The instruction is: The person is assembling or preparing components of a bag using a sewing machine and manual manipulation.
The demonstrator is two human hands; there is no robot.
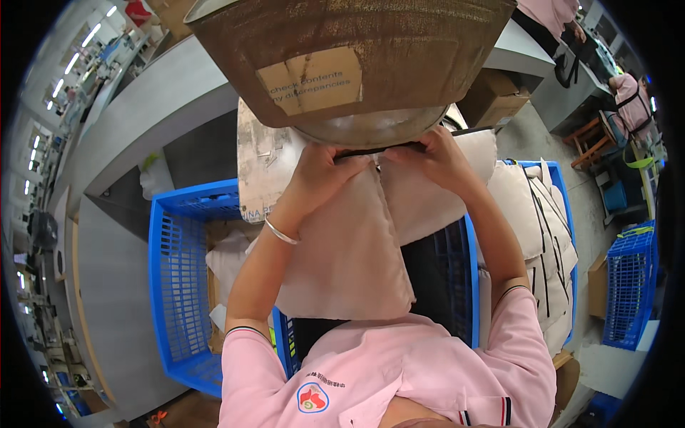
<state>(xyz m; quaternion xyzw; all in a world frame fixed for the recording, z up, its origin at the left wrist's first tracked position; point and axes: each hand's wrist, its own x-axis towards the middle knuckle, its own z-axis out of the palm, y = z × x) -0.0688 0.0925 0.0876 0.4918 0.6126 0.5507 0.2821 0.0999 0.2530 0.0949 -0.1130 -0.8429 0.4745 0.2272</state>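
Note:
My left hand (325, 175) and my right hand (437, 160) are side by side, just below a large worn brown machine housing (399, 68). Both are closed, thumbs toward each other, pinching the dark upper edge (367, 150) of beige fabric (346, 250). The cloth hangs toward me in two panels, with a ragged seam between them below my thumbs. My fingertips are partly hidden behind the edge and under a rounded, translucent rim (378, 127) at the housing's bottom. A pale, scuffed board (260, 160) stands behind my left hand.
A blue plastic crate (175, 285) with light fabric pieces is on my left. Another blue crate (567, 214) on my right holds stacked beige panels with dark strips (539, 235). A grey curved worktop (171, 89) runs behind; a cardboard box (492, 96) sits beyond. Other people are at the far right.

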